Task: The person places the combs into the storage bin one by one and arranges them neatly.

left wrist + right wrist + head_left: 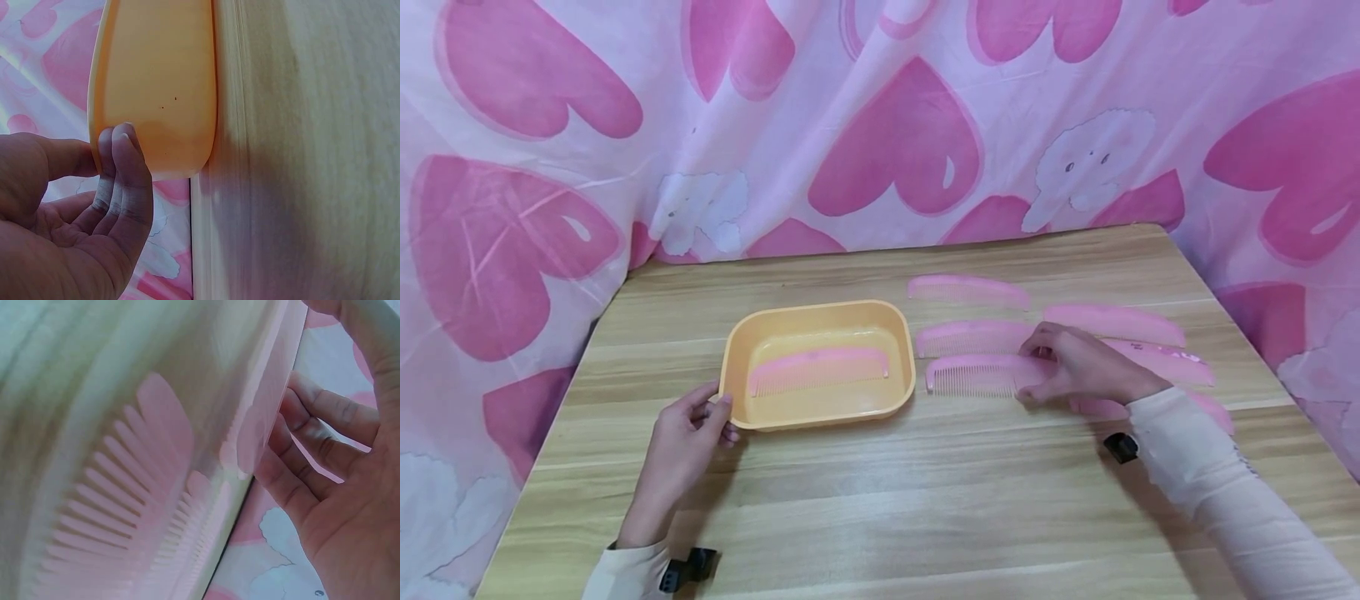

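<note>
Where heart-patterned cloth (895, 142) hangs, wood-grain table (865, 517), pink combs (973, 364)

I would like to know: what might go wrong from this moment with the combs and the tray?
First, the right hand grips the front comb with its fingers close to the comb behind it, so lifting might drag that one too. Second, the left hand holds the tray at one end only, so a bump might swing it. Third, the comb inside the tray lies across its floor; another put in might land crookedly on top.
</note>
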### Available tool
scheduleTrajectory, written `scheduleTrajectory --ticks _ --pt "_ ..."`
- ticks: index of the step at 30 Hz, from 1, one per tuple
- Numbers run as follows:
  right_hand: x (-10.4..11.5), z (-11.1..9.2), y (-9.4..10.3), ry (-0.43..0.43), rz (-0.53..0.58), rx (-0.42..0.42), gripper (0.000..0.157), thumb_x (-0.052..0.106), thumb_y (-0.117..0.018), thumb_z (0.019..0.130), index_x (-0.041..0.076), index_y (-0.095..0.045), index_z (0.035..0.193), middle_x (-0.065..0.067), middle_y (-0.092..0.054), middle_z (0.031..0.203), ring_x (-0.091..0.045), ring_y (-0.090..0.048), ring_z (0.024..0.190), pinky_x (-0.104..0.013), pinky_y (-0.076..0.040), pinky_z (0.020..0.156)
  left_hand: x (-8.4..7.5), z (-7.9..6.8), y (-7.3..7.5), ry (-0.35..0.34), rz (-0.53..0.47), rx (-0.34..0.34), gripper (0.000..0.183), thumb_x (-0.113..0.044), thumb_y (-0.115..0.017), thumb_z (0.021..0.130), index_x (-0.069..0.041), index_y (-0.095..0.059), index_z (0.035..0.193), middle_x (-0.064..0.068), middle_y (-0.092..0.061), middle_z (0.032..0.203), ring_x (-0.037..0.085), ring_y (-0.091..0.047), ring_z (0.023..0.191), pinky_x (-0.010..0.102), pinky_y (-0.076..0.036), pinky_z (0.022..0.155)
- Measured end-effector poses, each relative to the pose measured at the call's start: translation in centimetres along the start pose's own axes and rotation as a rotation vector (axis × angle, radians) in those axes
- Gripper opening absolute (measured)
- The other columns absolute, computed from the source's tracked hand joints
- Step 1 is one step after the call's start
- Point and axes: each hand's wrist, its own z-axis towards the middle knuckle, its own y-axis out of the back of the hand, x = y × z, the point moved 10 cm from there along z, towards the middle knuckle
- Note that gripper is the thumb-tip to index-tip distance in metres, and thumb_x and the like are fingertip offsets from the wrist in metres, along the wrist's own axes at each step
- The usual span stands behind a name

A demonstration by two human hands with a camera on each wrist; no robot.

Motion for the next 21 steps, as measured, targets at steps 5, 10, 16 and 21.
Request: scheduleTrajectory --ticks 5,10,16,21 --pt "0.3 0.1 1.1 0.032 0.005 -0.039 0.044 0.031 -0.093 0.072 0.005 -0.074 0.101 0.001 -0.06 0.088 -0.016 -0.052 0.078 -0.026 -0.046 0.068 0.2 -0.1 0.0 0.002 0.012 -0.001 0.045 -0.018 -0.053 0.107 0.006 -0.048 0.145 0.016 -0.068 0.093 0.016 -0.067 0.074 0.027 -0.061 0.066" --pt "0.3 0.4 2.5 0.013 -0.002 -0.071 0.044 0.027 -0.093 0.071 0.005 -0.072 0.103 0.0 -0.065 0.094 -0.016 -0.056 0.082 -0.03 -0.05 0.071 0.1 -0.1 0.1 -0.003 0.011 -0.008 0.045 -0.019 -0.053 0.107 0.005 -0.049 0.145 0.016 -0.068 0.092 0.016 -0.068 0.073 0.028 -0.061 0.064" --pt "0.6 0.9 3.9 0.012 0.001 -0.093 0.042 0.019 -0.091 0.072 0.005 -0.072 0.105 -0.002 -0.068 0.101 -0.017 -0.061 0.089 -0.033 -0.053 0.076 0.0 -0.1 0.1 -0.019 -0.001 -0.008 0.045 -0.018 -0.053 0.107 0.007 -0.049 0.144 0.015 -0.068 0.09 0.015 -0.067 0.072 0.027 -0.061 0.064" --pt "1.5 1.6 4.7 0.037 -0.019 -0.107 0.039 0.015 -0.09 0.07 0.004 -0.072 0.103 -0.002 -0.068 0.099 -0.016 -0.06 0.085 -0.028 -0.052 0.072 0.0 0.0 0.0 -0.013 0.007 -0.003 0.045 -0.018 -0.053 0.107 0.005 -0.048 0.145 0.016 -0.068 0.091 0.017 -0.067 0.073 0.028 -0.061 0.065"
